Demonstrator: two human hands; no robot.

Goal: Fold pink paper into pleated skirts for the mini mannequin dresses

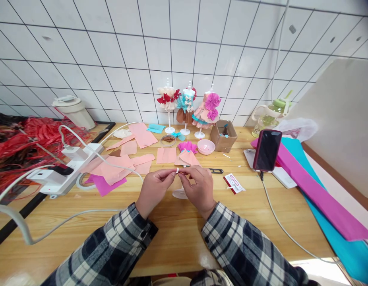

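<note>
My left hand [154,187] and my right hand [202,188] meet over the middle of the table, thumbs and forefingers pinched together. Between the fingertips is a small white piece [177,170], too small to name exactly. Just beyond the fingers lies folded pink paper [186,157] with a pleated magenta paper fan [186,147] behind it. A round white stand base [179,194] shows below and between the hands. What joins it to the paper is hidden by my hands.
Three small dress forms [184,111] in paper dresses stand by the tiled wall. Around them are a cardboard box [224,137], a pink bowl [206,147] and pink paper scraps [117,169]. A power strip [73,169] with cables lies left; a phone [266,150] stands right.
</note>
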